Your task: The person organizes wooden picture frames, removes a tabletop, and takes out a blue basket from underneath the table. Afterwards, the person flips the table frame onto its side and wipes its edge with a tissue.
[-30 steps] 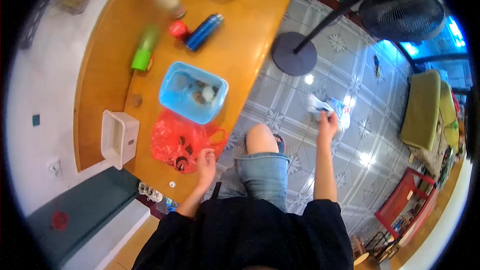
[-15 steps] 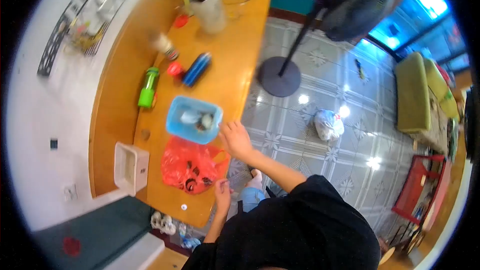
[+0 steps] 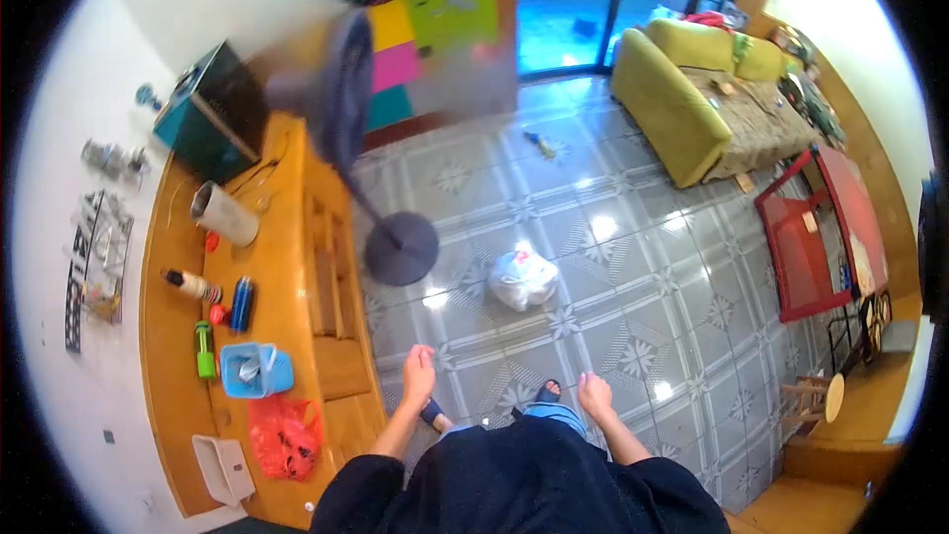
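I had my left hand (image 3: 419, 374) and right hand (image 3: 594, 395) curled, apparently empty; the bag (image 3: 523, 280) beyond them seemed soft, best top-gripped.

Glossy grey patterned floor tiles (image 3: 633, 287); green sofa (image 3: 674, 107) near blue-lit glass doors (image 3: 566, 5); white wall (image 3: 79, 129).

The left forearm (image 3: 397, 426) leans inward to the left hand (image 3: 419, 374), low left of centre; the right forearm (image 3: 623, 440) leans inward to the right hand (image 3: 596, 397), low right of centre; both look loosely curled.
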Action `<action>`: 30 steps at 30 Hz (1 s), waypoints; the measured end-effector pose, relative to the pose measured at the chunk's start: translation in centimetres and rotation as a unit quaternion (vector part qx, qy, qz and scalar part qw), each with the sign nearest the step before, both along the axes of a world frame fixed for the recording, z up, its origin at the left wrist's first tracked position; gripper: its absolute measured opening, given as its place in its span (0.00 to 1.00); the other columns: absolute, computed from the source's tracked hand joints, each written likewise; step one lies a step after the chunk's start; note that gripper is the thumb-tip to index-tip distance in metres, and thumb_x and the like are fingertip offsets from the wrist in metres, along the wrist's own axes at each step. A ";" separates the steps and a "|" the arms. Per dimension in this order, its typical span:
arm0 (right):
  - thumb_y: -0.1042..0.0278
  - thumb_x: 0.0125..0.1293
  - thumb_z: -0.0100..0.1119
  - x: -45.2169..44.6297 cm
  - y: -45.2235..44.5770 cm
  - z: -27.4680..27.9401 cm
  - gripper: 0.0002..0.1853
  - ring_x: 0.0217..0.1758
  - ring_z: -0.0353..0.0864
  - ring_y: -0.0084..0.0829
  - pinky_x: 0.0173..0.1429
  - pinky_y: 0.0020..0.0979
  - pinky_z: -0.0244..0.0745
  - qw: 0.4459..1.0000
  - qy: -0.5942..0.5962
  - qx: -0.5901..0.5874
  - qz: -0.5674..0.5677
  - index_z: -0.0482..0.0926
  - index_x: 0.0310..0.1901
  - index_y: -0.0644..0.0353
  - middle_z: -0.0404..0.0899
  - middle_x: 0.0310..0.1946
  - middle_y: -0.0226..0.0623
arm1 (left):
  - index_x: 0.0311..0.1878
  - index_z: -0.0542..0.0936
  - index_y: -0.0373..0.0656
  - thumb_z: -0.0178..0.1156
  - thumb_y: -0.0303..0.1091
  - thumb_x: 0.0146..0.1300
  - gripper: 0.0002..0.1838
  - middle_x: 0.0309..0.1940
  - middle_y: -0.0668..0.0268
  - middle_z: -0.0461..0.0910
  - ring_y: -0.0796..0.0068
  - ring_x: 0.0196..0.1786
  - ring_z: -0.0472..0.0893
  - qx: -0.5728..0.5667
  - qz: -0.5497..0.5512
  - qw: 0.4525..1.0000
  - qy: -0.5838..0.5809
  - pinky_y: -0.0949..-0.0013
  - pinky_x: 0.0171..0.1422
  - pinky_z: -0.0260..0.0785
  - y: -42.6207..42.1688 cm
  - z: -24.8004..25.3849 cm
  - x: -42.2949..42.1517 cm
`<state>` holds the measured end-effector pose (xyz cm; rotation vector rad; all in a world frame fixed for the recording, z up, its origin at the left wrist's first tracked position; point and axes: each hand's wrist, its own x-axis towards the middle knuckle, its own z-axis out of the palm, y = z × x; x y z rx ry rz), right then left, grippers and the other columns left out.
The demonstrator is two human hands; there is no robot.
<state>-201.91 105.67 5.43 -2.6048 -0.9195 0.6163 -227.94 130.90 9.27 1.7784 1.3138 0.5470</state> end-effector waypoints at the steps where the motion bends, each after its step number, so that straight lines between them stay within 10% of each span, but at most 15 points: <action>1: 0.57 0.64 0.39 2.2 -1.4 0.1 0.18 0.32 0.76 0.56 0.37 0.52 0.70 1.000 0.003 0.006 -0.019 0.74 0.28 0.63 0.77 0.27 0.55 | 0.34 0.73 0.39 0.43 0.29 0.62 0.08 0.25 0.62 0.74 0.71 0.30 0.73 -0.045 0.033 0.998 -0.039 0.68 0.38 0.66 0.0 -0.3 4.4; 6: 0.56 0.64 0.42 10.9 -9.8 1.2 0.16 0.35 0.76 0.55 0.40 0.51 0.69 0.990 0.020 -0.008 -0.136 0.73 0.33 0.61 0.77 0.29 0.54 | 0.42 0.71 0.38 0.46 0.24 0.56 0.10 0.31 0.62 0.74 0.72 0.36 0.74 -0.114 -0.067 0.978 -0.163 0.72 0.42 0.67 -7.6 2.2 24.2; 19: 0.62 0.55 0.51 22.1 -31.2 -10.0 0.13 0.33 0.79 0.44 0.38 0.41 0.73 0.909 0.082 -0.030 -0.407 0.75 0.32 0.65 0.78 0.28 0.49 | 0.36 0.78 0.41 0.51 0.29 0.52 0.09 0.34 0.57 0.79 0.61 0.41 0.78 -0.050 -0.413 0.908 0.051 0.63 0.46 0.69 -15.4 -2.4 54.5; 21: 0.66 0.53 0.49 22.1 -33.8 -6.7 0.11 0.20 0.77 0.41 0.25 0.40 0.71 0.813 0.219 -0.027 -0.539 0.74 0.27 0.67 0.76 0.19 0.48 | 0.35 0.79 0.42 0.51 0.29 0.52 0.09 0.32 0.58 0.80 0.61 0.39 0.79 -0.067 -0.421 0.903 0.061 0.64 0.46 0.70 -16.4 -3.3 61.2; 23: 0.69 0.51 0.47 15.7 -43.9 -24.3 0.09 0.12 0.71 0.37 0.16 0.36 0.65 0.612 0.350 0.088 -0.704 0.72 0.23 0.67 0.72 0.14 0.46 | 0.35 0.79 0.43 0.51 0.30 0.53 0.09 0.32 0.58 0.80 0.61 0.38 0.79 -0.092 -0.433 0.895 0.053 0.64 0.45 0.70 -19.1 -2.7 68.9; 25: 0.71 0.51 0.46 13.8 -45.3 -26.9 0.08 0.12 0.71 0.38 0.16 0.36 0.65 0.446 0.304 0.297 -0.787 0.71 0.21 0.66 0.73 0.15 0.47 | 0.35 0.78 0.43 0.51 0.31 0.53 0.09 0.32 0.58 0.80 0.61 0.39 0.79 -0.065 -0.484 0.872 0.028 0.63 0.45 0.70 -22.3 -2.3 76.8; 30: 0.72 0.53 0.45 16.5 -43.5 -26.6 0.08 0.14 0.74 0.36 0.19 0.35 0.68 0.392 0.396 0.229 -0.798 0.73 0.24 0.66 0.74 0.16 0.47 | 0.37 0.77 0.40 0.51 0.31 0.54 0.09 0.32 0.56 0.79 0.59 0.38 0.79 -0.060 -0.622 0.780 -0.030 0.62 0.44 0.69 -33.1 4.5 92.2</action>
